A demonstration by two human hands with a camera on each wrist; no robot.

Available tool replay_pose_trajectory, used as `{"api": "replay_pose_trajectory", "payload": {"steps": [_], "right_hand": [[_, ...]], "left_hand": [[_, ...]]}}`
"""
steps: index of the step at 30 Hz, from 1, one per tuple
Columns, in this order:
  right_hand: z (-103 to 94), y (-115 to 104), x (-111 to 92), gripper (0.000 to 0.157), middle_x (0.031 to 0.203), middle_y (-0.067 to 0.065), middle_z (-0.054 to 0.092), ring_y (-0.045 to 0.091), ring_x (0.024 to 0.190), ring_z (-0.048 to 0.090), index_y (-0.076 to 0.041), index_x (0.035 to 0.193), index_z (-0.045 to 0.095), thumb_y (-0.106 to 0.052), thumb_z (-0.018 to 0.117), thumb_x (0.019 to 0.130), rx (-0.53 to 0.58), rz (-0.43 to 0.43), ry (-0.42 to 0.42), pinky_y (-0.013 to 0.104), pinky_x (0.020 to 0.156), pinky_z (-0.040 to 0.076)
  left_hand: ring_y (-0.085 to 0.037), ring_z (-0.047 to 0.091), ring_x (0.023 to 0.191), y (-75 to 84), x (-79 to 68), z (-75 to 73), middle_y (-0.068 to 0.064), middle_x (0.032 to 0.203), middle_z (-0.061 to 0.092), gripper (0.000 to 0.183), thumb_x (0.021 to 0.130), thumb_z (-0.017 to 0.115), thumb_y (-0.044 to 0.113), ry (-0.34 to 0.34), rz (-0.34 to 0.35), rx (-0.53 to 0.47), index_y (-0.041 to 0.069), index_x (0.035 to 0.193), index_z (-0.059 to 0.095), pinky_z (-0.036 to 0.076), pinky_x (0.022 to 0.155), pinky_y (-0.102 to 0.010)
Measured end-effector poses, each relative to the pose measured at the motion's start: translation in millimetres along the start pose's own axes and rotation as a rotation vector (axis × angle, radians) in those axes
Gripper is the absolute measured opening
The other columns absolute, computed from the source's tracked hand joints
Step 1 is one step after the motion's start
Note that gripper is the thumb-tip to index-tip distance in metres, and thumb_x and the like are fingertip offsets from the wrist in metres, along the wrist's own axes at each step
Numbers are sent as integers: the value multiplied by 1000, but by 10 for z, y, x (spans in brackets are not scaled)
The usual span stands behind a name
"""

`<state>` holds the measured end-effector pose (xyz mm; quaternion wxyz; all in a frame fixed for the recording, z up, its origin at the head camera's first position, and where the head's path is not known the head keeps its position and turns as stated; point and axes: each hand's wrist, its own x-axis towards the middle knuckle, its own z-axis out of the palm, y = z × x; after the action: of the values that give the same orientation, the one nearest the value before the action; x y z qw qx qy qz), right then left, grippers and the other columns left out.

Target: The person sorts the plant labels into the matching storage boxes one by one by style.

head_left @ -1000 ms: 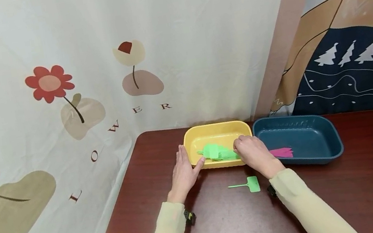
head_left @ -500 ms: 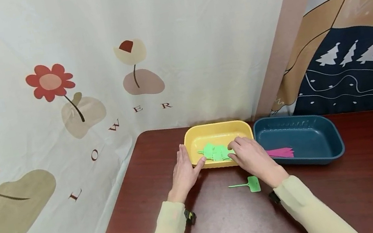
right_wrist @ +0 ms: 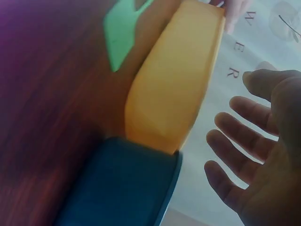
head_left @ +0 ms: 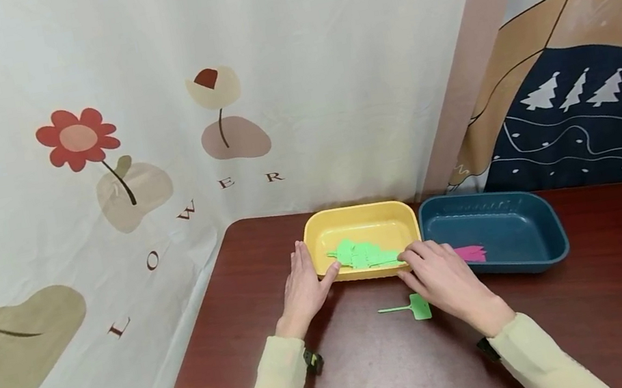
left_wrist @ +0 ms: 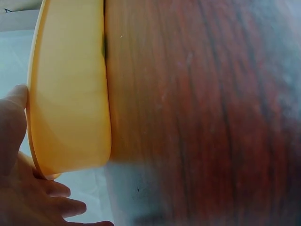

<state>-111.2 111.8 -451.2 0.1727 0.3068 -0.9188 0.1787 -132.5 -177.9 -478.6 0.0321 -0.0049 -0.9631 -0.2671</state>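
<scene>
Several flat green tags with thin stems [head_left: 359, 253] lie in a pile in the yellow tray [head_left: 386, 217]. My left hand [head_left: 305, 291] rests against that tray's left front corner, fingers extended along the side and thumb at the front rim. In the left wrist view, the thumb touches the edge of the yellow wall. Over the tray's right front corner is my right hand [head_left: 447, 277], its fingers loosely bent. The right wrist view shows nothing between those fingers [right_wrist: 244, 162]. One single green tag [head_left: 420, 306] lies on the table in front of the tray.
A dark blue tray [head_left: 517, 230] stands close against the yellow one on the right. Bright pink strips [head_left: 471, 254] lie in it, partly hidden by my right hand. Behind the brown table [head_left: 374, 377] hangs a curtain [head_left: 328, 80] with printed flowers.
My right hand was at the green tags in the yellow tray and has drawn back toward the right front rim. The tags there lie more spread out. My left hand stays put.
</scene>
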Motion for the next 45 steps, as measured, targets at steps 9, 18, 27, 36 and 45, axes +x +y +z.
{"api": "replay_pose_trajectory", "payload": {"steps": [9, 18, 27, 36, 45], "right_hand": [[-39, 156, -247, 45, 131, 18, 62, 38, 124, 58, -1, 129, 67, -27, 78, 93, -11, 10, 2, 56, 100, 50], [7, 226, -357, 64, 158, 14, 47, 37, 149, 38, -2, 150, 53, -39, 69, 99, -21, 102, -153, 64, 115, 33], [88, 246, -382, 66, 159, 15, 44, 36, 149, 37, -1, 150, 51, -41, 67, 100, -34, 83, -188, 64, 115, 31], [78, 242, -388, 66, 158, 16, 45, 38, 148, 38, 1, 150, 52, -39, 67, 100, -24, 71, -175, 64, 115, 32], [91, 244, -382, 66, 158, 16, 46, 38, 148, 38, 1, 149, 52, -39, 68, 99, -32, 64, -172, 63, 115, 33]], "left_hand": [[-43, 20, 155, -12, 5, -7, -25, 169, 17, 101, 100, 56, 62, 2, 5, 21, -8, 161, 17, 32, 115, -63], [-42, 18, 155, -14, 4, -7, -23, 170, 15, 103, 99, 52, 66, -12, 2, 31, -6, 162, 16, 31, 114, -67], [-38, 5, 158, 25, -33, -44, -14, 173, 3, 99, 99, 55, 64, 30, 16, 40, 13, 168, 6, 18, 118, -70], [-41, 41, 146, 233, -104, -112, -21, 155, 47, 60, 97, 72, 33, 369, 476, 11, 2, 145, 55, 35, 114, -63], [-37, 54, 134, 437, -194, -41, -17, 143, 59, 47, 100, 69, 34, 426, 807, 4, 3, 134, 64, 45, 108, -53]]}}
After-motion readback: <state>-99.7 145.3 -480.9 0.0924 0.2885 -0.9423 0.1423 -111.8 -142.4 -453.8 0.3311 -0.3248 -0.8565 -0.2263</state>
